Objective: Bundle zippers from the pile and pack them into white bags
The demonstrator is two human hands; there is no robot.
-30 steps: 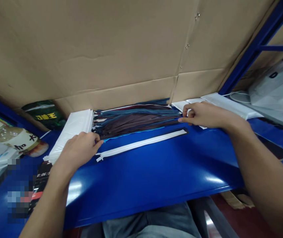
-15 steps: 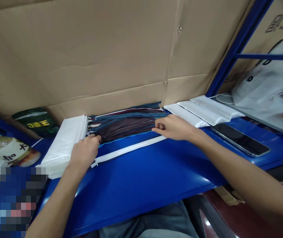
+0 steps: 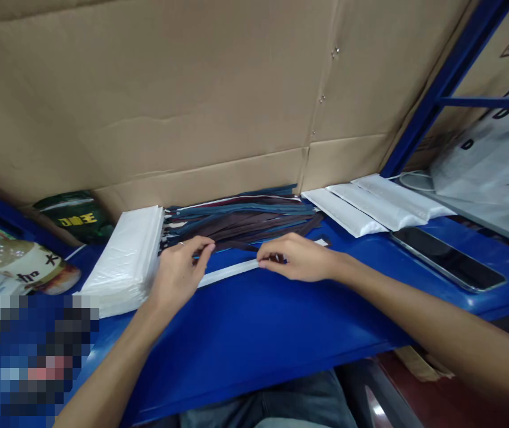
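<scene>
A white zipper (image 3: pixel 230 272) lies on the blue table in front of a pile of dark zippers (image 3: pixel 232 221) in brown, blue and maroon. A dark brown zipper (image 3: pixel 235 244) stretches between my two hands, just behind the white one. My left hand (image 3: pixel 183 264) is closed, thumb and forefinger pinching the brown zipper near the left end of the pile. My right hand (image 3: pixel 299 257) is closed too, with brown tape showing among its curled fingers. Its fingertips are over the right part of the white zipper, hiding that stretch.
To the left, a stack of white plastic packets (image 3: pixel 123 249) stands beside a dark green bag (image 3: pixel 76 217) and a bottle (image 3: pixel 35 264). White packets (image 3: pixel 370 205) lie at the right, with a phone (image 3: pixel 448 258) in front. A cardboard wall (image 3: pixel 192 89) closes off the back.
Both hands have come toward me and closer together, away from the pile. A brown zipper now spans between them, drawn off the pile over the white one.
</scene>
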